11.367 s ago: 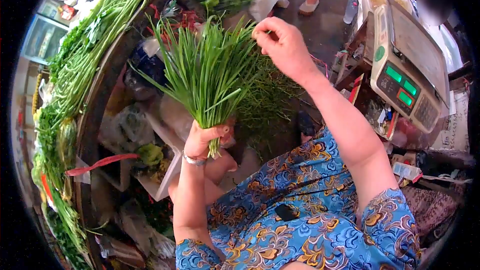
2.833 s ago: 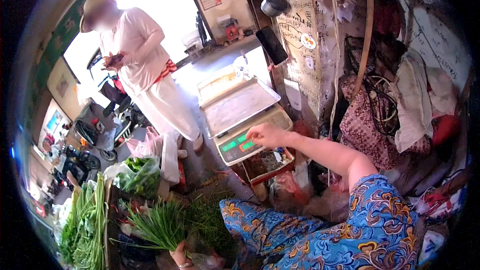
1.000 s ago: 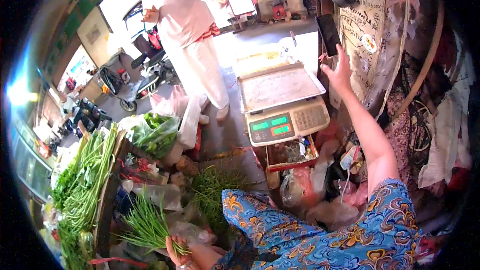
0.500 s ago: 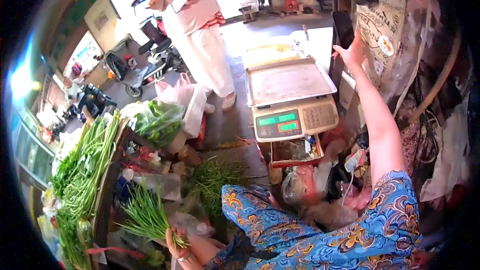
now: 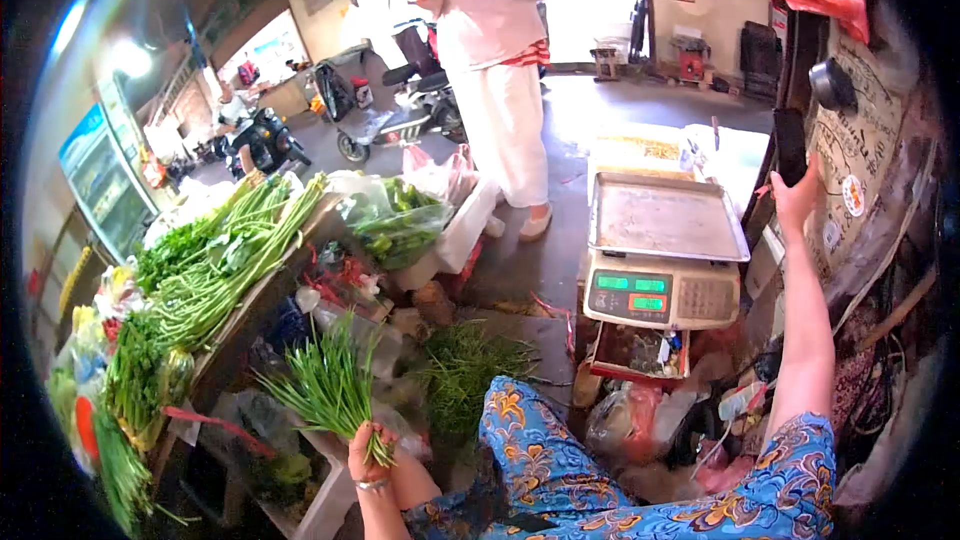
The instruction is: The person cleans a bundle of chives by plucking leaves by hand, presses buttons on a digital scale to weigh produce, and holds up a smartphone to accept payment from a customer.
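At the lower left, my left hand (image 5: 371,452) is wrapped round the lower stems of a bunch of long green leaves (image 5: 326,380), whose tips fan out up and to the left. My right hand (image 5: 797,192) reaches up at the right with its fingers round the lower part of a dark phone-like object (image 5: 789,145) against the post. Left of that arm stands a weighing scale (image 5: 663,285) with lit green digits and a bare metal tray (image 5: 668,217) on top. A small open drawer (image 5: 640,352) with bits in it is below the scale.
A person in pale clothes (image 5: 497,80) stands beyond the scale. Long green vegetables (image 5: 235,280) lie on the left stand, beside bagged greens (image 5: 395,222). Loose green stalks (image 5: 470,370) lie on the floor. A black round object (image 5: 832,85) is fixed to the written-on wall (image 5: 850,145).
The view has swung to the right-hand side's left, so the scene sits further right. My right hand has closed on the dark object. The person's hands have shifted. My left hand keeps the green bunch.
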### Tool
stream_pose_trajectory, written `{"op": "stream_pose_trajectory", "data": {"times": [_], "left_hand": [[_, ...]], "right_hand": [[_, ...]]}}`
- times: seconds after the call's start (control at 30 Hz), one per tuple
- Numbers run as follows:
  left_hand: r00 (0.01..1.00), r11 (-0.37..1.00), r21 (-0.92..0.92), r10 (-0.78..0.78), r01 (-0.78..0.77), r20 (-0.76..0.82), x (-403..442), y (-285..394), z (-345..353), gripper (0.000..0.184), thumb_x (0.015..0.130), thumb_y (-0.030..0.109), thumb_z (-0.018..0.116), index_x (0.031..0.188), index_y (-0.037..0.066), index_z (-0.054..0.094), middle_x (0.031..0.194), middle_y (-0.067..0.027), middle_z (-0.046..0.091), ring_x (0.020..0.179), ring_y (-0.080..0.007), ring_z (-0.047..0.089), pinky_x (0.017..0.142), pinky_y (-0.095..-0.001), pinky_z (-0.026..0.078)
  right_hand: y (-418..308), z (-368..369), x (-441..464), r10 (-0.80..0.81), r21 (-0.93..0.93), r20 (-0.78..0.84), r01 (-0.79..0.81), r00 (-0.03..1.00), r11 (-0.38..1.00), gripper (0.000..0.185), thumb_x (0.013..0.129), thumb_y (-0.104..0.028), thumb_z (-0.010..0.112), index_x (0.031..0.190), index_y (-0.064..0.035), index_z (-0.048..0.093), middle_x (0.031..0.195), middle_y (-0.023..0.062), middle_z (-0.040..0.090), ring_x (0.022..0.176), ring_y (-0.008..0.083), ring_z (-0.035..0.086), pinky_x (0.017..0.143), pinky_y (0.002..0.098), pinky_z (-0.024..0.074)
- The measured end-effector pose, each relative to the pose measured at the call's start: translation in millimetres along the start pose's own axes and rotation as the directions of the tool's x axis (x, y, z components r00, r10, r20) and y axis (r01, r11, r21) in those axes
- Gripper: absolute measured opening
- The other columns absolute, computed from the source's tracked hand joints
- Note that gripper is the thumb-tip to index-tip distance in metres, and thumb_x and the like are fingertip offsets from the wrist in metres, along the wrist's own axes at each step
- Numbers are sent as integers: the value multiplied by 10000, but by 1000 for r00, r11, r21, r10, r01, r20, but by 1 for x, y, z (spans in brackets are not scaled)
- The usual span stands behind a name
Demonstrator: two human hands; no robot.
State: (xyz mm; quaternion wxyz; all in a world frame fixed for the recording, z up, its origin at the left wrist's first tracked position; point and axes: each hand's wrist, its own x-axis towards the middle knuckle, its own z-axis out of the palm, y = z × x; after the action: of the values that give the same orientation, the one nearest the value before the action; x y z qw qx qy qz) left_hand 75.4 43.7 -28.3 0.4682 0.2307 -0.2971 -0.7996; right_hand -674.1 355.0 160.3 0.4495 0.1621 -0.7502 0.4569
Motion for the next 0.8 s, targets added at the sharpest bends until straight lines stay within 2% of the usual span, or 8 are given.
{"op": "stream_pose_trajectory", "data": {"times": [0.07,0.17,0.23,0.4,0.5,0.57,0.7,0.8], "left_hand": [[999,999,-4,33,-33,-3,-5,0,22,161,955,214,562,962,55,587,884,-57,624,660,-188,548,661,-406,471],[996,998,-25,62,-63,-57,-7,1,24,185,881,153,640,987,25,560,868,-71,570,685,-196,512,669,-398,426],[998,998,0,61,-61,2,-6,-1,24,173,934,193,581,976,26,558,869,-81,588,668,-201,508,679,-420,437],[995,998,1,59,-59,77,-3,0,29,164,912,177,594,901,16,562,851,-59,553,691,-195,497,682,-389,420],[997,997,0,78,-78,12,-4,-1,28,173,909,180,600,907,11,563,840,-58,556,685,-189,498,681,-380,423],[998,998,-28,56,-57,-23,-5,1,34,166,911,175,599,892,13,570,824,-55,558,680,-185,498,680,-371,424],[996,999,-12,52,-52,67,-3,1,29,142,917,165,593,883,27,604,825,-46,573,674,-183,497,679,-372,422],[999,998,-66,-3,6,35,-7,3,33,193,883,189,634,885,-1,600,708,-89,573,674,-236,552,648,-388,460]], "right_hand": [[-4,-8,-3,-125,27,-33,126,992,992,866,729,-156,773,1449,-50,304,1448,186,380,1330,345,368,1105,441,285],[-10,-11,-12,-95,113,7,93,995,989,838,792,-164,726,1486,-102,260,1496,162,308,1380,331,291,1117,465,253],[-26,-20,-22,-35,269,105,6,994,963,838,813,-181,716,1498,-134,237,1528,140,247,1401,323,254,1124,469,235],[-56,-34,-33,83,389,150,-136,985,911,785,846,-292,712,1489,-191,272,1540,101,211,1431,301,166,1141,482,189],[-63,-43,-32,135,392,127,-174,983,903,767,863,-301,697,1489,-176,272,1542,103,205,1424,300,177,1138,486,197],[-44,-36,-24,160,580,152,-220,975,785,816,834,-326,729,1489,-176,268,1546,103,198,1414,300,209,1137,481,207],[-36,-36,-2,263,525,135,-294,955,799,851,812,-340,747,1487,-146,266,1539,100,215,1405,294,232,1131,458,233],[-46,-38,5,164,545,90,-187,982,817,891,791,-344,764,1494,-144,254,1539,97,208,1398,269,248,1129,455,243]]}}
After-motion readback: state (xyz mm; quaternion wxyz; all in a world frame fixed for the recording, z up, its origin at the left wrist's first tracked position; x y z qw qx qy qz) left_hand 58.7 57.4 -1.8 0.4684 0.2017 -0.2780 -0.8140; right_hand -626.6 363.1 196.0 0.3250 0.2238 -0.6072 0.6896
